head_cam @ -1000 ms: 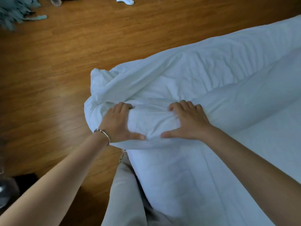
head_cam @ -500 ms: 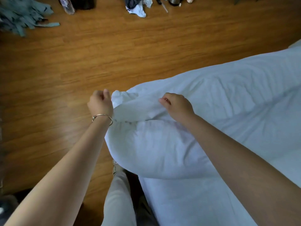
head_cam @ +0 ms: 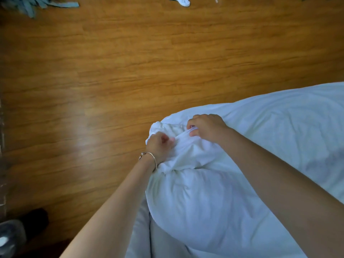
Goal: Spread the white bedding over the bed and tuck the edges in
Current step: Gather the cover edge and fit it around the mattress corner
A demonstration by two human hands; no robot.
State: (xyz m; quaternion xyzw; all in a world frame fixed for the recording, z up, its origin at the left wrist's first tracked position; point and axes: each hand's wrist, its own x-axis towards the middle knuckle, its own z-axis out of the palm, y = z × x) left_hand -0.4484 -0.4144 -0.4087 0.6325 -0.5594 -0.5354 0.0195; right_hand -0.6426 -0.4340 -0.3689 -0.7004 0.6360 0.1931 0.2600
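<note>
A floor of warm brown wood-grain planks (head_cam: 130, 75) is seen filling the upper and left parts of the view, with a pale patch of glare at the left centre. The white cotton bedding (head_cam: 204, 202) is seen bulging in a soft, puffed mass over the corner of the bed at the lower right, its smoother expanse stretching away toward the right edge of the frame. The corner of the bedding is bunched into a crumpled knot of folds between the two hands, and it is held above the floor beside the bed. Two bare forearms are extended from the bottom of the frame toward that corner. The right hand (head_cam: 208, 127) is curled, and a taut ridge of the white fabric is pinched between its thumb and fingers. The left hand (head_cam: 159, 146) is closed into a fist on the gathered cloth just beside it, the two hands being close together but not touching. A thin silver-coloured bangle (head_cam: 151, 158) is worn on the left wrist. A heap of grey-green fabric strips (head_cam: 35, 4) is seen lying on the floor at the top left, and a small white object (head_cam: 181, 0), partly cut off, at the top edge. A dark, blurred object (head_cam: 28, 220) is seen at the bottom left corner.
</note>
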